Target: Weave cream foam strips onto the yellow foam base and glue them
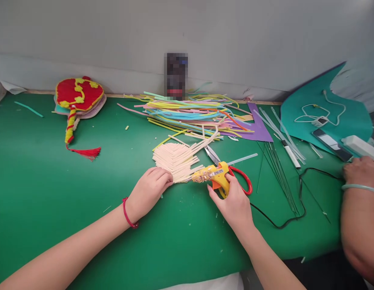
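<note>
My right hand point(235, 201) grips a yellow hot glue gun point(219, 175), with a clear glue stick point(243, 159) out of its back. Its nozzle points left and meets the lower edge of a fan-shaped panel of cream pipe cleaners point(171, 159). At that same edge my left hand point(152, 185) pinches the panel, fingers close to the nozzle. Several cream stems stick out past the panel's right side, untrimmed. Scissors point(211, 155) with red handles lie partly beneath the glue gun.
Behind the panel lies a pile of coloured pipe cleaners point(187, 114). A red-and-yellow fan point(79, 94) with a tassel sits left. Green wires point(279, 177), glue sticks point(291, 139) and the black cord point(301, 193) spread rightward. Another person's hand point(360, 173) rests near a phone point(330, 143).
</note>
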Action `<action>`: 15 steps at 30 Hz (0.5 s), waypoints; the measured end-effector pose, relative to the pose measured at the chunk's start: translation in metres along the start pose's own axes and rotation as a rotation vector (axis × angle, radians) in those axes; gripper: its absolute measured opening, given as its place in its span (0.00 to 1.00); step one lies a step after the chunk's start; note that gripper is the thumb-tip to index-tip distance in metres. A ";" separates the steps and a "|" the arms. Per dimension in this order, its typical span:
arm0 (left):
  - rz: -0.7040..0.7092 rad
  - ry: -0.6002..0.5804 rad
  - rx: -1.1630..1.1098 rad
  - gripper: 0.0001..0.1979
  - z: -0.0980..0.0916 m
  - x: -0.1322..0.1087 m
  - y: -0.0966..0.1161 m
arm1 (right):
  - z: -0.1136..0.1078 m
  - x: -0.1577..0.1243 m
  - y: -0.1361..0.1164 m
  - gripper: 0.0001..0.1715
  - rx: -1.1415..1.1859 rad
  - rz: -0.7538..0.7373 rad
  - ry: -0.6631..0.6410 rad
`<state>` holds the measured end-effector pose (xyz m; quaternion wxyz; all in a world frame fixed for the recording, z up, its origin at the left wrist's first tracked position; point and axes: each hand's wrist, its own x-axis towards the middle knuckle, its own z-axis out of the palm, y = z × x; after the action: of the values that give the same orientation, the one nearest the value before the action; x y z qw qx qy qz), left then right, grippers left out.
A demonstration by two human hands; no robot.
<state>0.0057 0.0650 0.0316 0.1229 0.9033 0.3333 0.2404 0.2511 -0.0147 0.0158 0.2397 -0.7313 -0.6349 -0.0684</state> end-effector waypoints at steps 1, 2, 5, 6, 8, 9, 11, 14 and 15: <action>-0.041 0.003 -0.039 0.08 0.001 -0.001 -0.001 | 0.000 0.000 0.000 0.27 -0.014 -0.028 0.017; -0.085 0.001 -0.075 0.08 0.002 -0.001 -0.002 | 0.000 0.000 -0.001 0.25 -0.028 -0.055 0.029; -0.210 -0.019 -0.171 0.07 0.003 0.000 -0.006 | -0.002 -0.001 -0.006 0.22 -0.061 -0.131 0.039; -0.245 -0.025 -0.201 0.07 0.003 0.001 -0.007 | -0.004 -0.001 -0.008 0.21 -0.068 -0.150 0.043; -0.300 -0.033 -0.254 0.07 0.002 0.003 -0.008 | -0.007 -0.001 -0.013 0.20 -0.075 -0.173 0.057; -0.317 -0.035 -0.274 0.07 0.003 0.003 -0.009 | -0.008 -0.001 -0.015 0.19 -0.079 -0.179 0.066; -0.332 -0.034 -0.298 0.06 0.003 0.004 -0.010 | -0.008 -0.002 -0.018 0.17 -0.088 -0.183 0.074; -0.339 -0.037 -0.322 0.06 0.004 0.004 -0.011 | -0.007 -0.003 -0.020 0.15 -0.085 -0.180 0.065; -0.341 -0.039 -0.328 0.05 0.004 0.003 -0.011 | -0.006 -0.003 -0.020 0.15 -0.080 -0.176 0.059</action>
<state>0.0042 0.0753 0.0249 0.3131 0.8063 0.4352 0.2497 0.2330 -0.0182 0.0250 0.2220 -0.6793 -0.6861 -0.1361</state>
